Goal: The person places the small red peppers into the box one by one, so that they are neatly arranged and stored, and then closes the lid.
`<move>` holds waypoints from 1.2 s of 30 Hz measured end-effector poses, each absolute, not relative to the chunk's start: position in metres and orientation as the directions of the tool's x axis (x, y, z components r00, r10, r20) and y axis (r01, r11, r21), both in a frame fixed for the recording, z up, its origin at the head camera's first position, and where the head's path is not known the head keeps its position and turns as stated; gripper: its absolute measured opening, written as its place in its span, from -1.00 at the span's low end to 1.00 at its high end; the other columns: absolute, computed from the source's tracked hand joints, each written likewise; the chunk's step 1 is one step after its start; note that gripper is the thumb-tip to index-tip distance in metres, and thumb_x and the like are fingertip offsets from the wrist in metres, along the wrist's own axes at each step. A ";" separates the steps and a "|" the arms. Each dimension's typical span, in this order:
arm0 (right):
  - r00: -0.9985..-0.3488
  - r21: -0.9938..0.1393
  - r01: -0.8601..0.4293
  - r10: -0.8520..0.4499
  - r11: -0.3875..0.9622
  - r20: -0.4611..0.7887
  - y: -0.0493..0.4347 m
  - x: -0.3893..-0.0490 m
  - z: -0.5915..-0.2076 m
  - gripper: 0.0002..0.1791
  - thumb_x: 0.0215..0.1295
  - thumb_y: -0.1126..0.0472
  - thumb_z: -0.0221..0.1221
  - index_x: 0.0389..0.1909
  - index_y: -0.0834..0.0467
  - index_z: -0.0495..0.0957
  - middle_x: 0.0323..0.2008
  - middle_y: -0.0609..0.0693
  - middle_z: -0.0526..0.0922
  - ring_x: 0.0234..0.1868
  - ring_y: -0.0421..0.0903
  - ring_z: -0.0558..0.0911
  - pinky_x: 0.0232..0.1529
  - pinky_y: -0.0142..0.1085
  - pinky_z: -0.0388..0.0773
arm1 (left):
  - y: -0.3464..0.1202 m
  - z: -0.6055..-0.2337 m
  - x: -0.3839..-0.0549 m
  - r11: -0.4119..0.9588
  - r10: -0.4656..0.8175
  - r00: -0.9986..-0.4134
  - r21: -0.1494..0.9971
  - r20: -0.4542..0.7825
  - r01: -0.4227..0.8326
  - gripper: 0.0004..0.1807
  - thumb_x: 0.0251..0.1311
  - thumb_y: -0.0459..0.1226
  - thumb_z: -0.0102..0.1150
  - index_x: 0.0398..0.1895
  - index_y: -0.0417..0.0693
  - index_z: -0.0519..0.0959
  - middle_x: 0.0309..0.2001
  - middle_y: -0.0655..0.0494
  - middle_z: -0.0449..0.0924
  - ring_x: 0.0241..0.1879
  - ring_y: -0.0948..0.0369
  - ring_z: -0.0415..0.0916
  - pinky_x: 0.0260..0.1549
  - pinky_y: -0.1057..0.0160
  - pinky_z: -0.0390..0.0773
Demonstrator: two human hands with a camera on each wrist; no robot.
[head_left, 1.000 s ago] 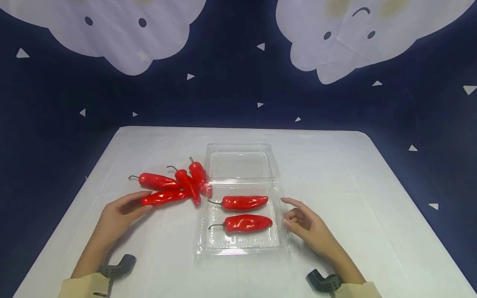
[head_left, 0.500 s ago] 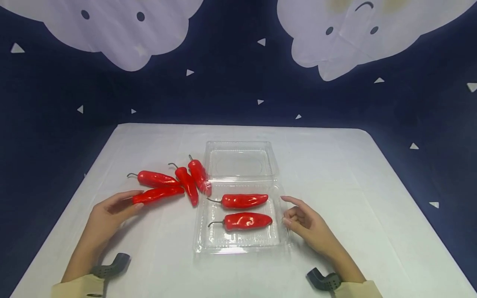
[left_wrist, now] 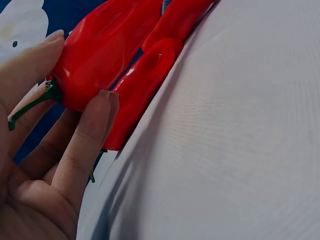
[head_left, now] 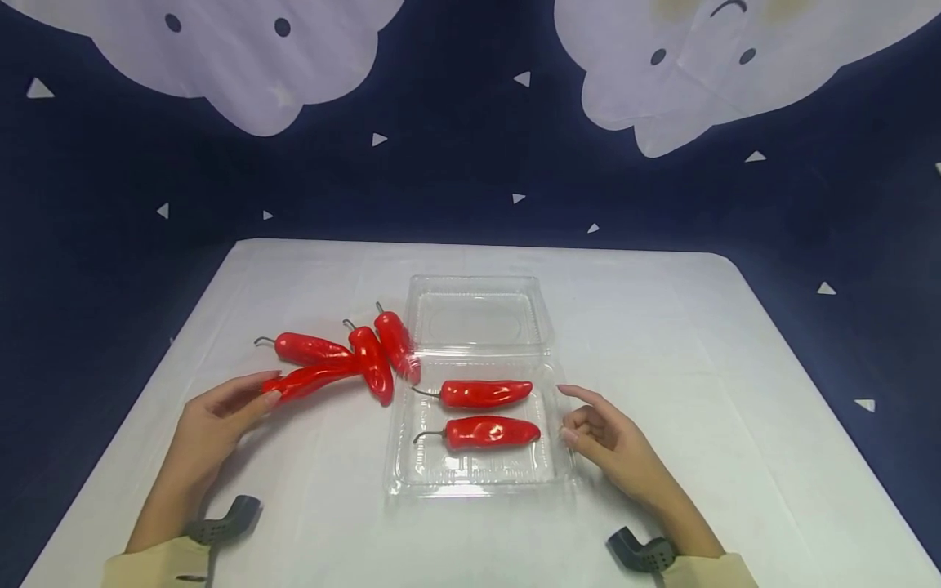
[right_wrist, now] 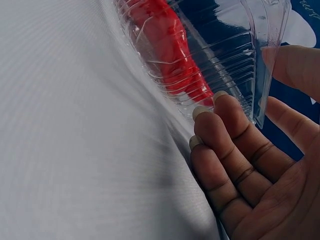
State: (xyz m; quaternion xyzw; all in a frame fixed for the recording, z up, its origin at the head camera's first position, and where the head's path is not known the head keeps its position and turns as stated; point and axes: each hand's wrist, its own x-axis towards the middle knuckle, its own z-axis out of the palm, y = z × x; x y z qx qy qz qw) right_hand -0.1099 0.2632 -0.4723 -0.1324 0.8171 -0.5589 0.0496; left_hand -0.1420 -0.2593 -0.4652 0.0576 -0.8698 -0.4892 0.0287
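My left hand [head_left: 213,416] pinches a red chili pepper [head_left: 312,378] near its stem end, between thumb and fingers. The left wrist view shows this pepper [left_wrist: 102,55] up close, its green stem [left_wrist: 37,104] projecting between the fingers. Three more peppers lie beside it: one behind [head_left: 301,347], one at its tip [head_left: 372,363] and one against the container [head_left: 397,339]. At the middle stands an open clear plastic container [head_left: 478,482] holding two peppers [head_left: 485,394]. Its right rim [right_wrist: 262,97] is gripped by my right hand [head_left: 613,449], thumb on the rim, curled fingers against the wall.
The container's clear lid [head_left: 478,318] lies folded back behind the base. Everything sits on a white-covered table [head_left: 662,327], with a dark blue cloud-patterned cloth [head_left: 441,188] behind. Each wrist wears a dark camera mount [head_left: 224,523].
My left hand has drawn the pinched pepper a little to the left. The pepper at its tip has shifted slightly. My right hand stays at the container's rim.
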 end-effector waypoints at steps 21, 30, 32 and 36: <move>-0.961 -0.921 -0.172 -0.265 0.349 0.079 0.262 -0.110 -0.474 -0.37 0.41 0.24 0.28 0.45 0.05 0.34 -0.19 0.08 0.66 -0.24 -0.07 0.68 -0.22 -0.34 0.65 | -0.225 -0.454 -0.133 0.466 -0.088 -0.996 0.884 0.009 -0.033 -0.40 0.33 0.03 0.31 0.34 -0.08 0.55 0.24 -0.14 0.57 -0.01 0.45 0.52 -0.15 0.48 0.62; -0.958 -0.922 -0.185 -0.271 0.341 0.092 0.263 -0.110 -0.474 -0.38 0.42 0.25 0.27 0.45 0.03 0.35 -0.19 0.08 0.64 -0.26 -0.09 0.67 -0.24 -0.34 0.65 | -0.211 -0.444 -0.129 0.489 -0.092 -0.995 0.872 0.040 -0.010 -0.42 0.32 0.04 0.32 0.30 -0.05 0.59 0.17 -0.10 0.64 -0.05 0.48 0.55 -0.17 0.49 0.62; -0.957 -0.923 -0.186 -0.275 0.337 0.092 0.263 -0.110 -0.474 -0.38 0.42 0.25 0.27 0.46 0.05 0.34 -0.19 0.09 0.65 -0.25 -0.08 0.67 -0.23 -0.33 0.65 | -0.206 -0.443 -0.128 0.488 -0.088 -0.995 0.873 0.047 -0.002 -0.43 0.32 0.03 0.32 0.29 -0.05 0.60 0.15 -0.09 0.66 -0.07 0.48 0.57 -0.18 0.49 0.62; -0.956 -0.923 -0.186 -0.279 0.338 0.091 0.263 -0.110 -0.473 -0.38 0.42 0.25 0.27 0.46 0.07 0.34 -0.19 0.09 0.65 -0.24 -0.09 0.67 -0.22 -0.33 0.65 | -0.197 -0.441 -0.126 0.462 -0.064 -0.996 0.886 0.062 0.026 -0.47 0.32 -0.01 0.34 0.26 -0.06 0.61 0.11 -0.08 0.68 -0.10 0.46 0.61 -0.17 0.45 0.64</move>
